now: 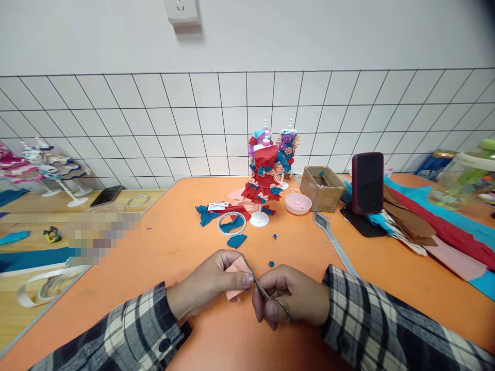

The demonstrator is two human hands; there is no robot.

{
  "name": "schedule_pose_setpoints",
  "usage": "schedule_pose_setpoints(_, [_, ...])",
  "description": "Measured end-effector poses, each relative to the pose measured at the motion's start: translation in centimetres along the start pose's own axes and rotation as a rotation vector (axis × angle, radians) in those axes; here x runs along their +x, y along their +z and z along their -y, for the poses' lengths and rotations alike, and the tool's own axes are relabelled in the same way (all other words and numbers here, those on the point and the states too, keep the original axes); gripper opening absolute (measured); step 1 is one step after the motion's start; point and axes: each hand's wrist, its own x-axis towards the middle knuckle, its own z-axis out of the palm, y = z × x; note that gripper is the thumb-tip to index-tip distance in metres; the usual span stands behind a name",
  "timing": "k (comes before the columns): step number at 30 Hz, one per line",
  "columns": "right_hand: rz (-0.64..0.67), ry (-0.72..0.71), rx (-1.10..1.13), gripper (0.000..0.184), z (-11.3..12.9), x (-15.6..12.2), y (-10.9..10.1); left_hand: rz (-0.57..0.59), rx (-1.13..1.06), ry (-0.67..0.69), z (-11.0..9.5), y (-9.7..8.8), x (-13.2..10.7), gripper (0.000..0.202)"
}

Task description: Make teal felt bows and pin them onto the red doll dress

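My left hand (218, 281) pinches a small folded piece of peach crepe paper (234, 294) between thumb and fingers. In my right hand (294, 293) is a pair of small metal scissors (264, 292), its blades reaching to the edge of the peach paper by my left thumb. Whether the blades are apart I cannot tell. Beyond my hands, two tiny blue bits, one of them a little bow (271, 264), lie on the orange table (154, 268). A roll of clear tape (232, 223) rests near a blue paper scrap (236, 240).
A mini dress form in a red ruffled dress (263, 178) stands behind, two more at its back. Around it are a pink bowl (298, 204), a cardboard box (323, 189), a propped phone (367, 183), a grey strap (336, 245) and coloured crepe strips (444, 216).
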Motion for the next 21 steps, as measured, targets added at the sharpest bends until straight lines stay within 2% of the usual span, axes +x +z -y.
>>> schedule_pose_setpoints(3, [-0.054,-0.015,0.014,0.053,0.28,0.09,0.2,-0.045,-0.051,0.045,-0.35,0.33,-0.08,0.038])
schedule_pose_setpoints(6, [-0.075,-0.019,0.015,0.05,0.47,0.12,0.37,-0.071,-0.18,0.072,-0.69,0.65,-0.23,0.051])
schedule_pose_setpoints(11, [-0.077,-0.025,0.024,0.047,0.24,0.04,0.35,-0.023,-0.303,0.026,-0.57,0.5,-0.16,0.023])
schedule_pose_setpoints(13, [-0.06,0.014,0.037,0.048,0.06,-0.05,0.22,0.009,-0.304,0.028,-0.45,0.45,-0.01,0.018])
schedule_pose_setpoints(17, [-0.027,0.068,0.055,0.051,-0.08,-0.19,0.07,0.167,-0.253,0.026,-0.38,0.58,0.13,0.025])
schedule_pose_setpoints(19, [-0.035,0.049,0.061,0.051,0.02,-0.18,0.15,0.15,-0.239,0.028,-0.34,0.55,0.12,0.026])
schedule_pose_setpoints(21, [-0.057,0.032,0.064,0.05,0.15,-0.15,0.24,0.077,-0.234,0.028,-0.23,0.42,0.09,0.025])
